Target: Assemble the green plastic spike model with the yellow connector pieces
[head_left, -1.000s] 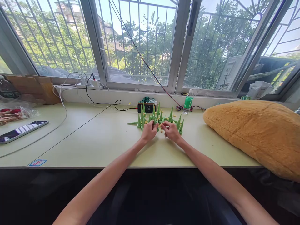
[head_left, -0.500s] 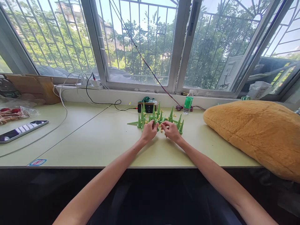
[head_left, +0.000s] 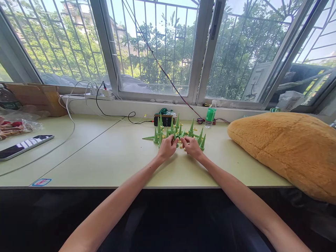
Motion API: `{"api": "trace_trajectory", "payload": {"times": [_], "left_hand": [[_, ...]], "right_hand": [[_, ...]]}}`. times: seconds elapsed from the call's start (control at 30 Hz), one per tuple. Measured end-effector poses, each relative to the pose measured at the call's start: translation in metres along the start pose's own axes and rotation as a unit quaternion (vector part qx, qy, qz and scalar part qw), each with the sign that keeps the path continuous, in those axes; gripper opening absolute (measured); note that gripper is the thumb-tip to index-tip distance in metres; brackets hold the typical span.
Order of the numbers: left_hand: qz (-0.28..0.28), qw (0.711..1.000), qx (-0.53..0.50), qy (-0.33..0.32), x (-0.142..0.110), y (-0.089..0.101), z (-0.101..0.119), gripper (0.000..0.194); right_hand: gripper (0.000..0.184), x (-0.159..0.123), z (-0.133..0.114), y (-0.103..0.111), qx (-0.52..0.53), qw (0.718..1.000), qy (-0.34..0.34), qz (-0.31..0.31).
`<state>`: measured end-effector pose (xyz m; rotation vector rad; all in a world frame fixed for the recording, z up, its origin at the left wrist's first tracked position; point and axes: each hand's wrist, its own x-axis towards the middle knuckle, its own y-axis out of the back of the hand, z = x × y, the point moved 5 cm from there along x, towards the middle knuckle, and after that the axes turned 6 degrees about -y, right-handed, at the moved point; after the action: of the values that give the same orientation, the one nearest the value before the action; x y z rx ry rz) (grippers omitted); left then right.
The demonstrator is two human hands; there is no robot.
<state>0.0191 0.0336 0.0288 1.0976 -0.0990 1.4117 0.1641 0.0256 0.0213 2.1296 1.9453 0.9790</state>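
Observation:
Several green cone-shaped spikes (head_left: 191,128) stand in a cluster on the table, and one green spike (head_left: 148,138) lies on its side at the left. Small yellow pieces (head_left: 195,129) are scattered among them. At the near side of the cluster, my left hand (head_left: 167,147) is closed, its thumb and fingers around a green spike (head_left: 175,135). My right hand (head_left: 193,147) is just to the right, with thumb and index finger pinched together close to that spike. What sits in the right fingertips is too small to make out.
Behind the spikes a phone (head_left: 168,121) leans upright, cabled at its left. A green-labelled bottle (head_left: 210,115) stands near the sill. An orange plush cushion (head_left: 286,150) covers the right side. At left lie another phone (head_left: 26,147), a white cable (head_left: 68,136) and a cardboard box (head_left: 54,99).
Both hands stay in nearly the same place. The right fingertips have shifted slightly, and the spike at the left hand shows a little more upright.

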Motion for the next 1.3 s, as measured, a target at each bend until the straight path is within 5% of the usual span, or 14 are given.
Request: {"api": "trace_trajectory", "payload": {"times": [0.23, 0.6, 0.87, 1.13, 1.3], "left_hand": [[0.003, 1.000, 0.010, 0.011, 0.000, 0.001, -0.002, 0.029], [-0.002, 1.000, 0.007, 0.005, -0.001, 0.001, 0.001, 0.032], [-0.001, 1.000, 0.013, 0.015, -0.001, 0.002, 0.001, 0.030], [-0.007, 1.000, 0.016, 0.003, -0.001, 0.000, 0.001, 0.030], [0.000, 1.000, 0.020, 0.006, -0.001, 0.001, 0.000, 0.030]], "right_hand": [[0.032, -0.003, -0.006, -0.003, 0.023, 0.999, 0.019, -0.028], [0.050, 0.000, 0.000, -0.005, 0.002, 0.999, 0.016, -0.033], [0.024, 0.000, -0.002, -0.004, 0.007, 0.999, 0.023, -0.027], [0.042, 0.002, 0.004, -0.006, -0.021, 0.999, 0.026, -0.028], [0.033, 0.002, 0.003, -0.006, 0.004, 0.999, 0.024, -0.028]]}}
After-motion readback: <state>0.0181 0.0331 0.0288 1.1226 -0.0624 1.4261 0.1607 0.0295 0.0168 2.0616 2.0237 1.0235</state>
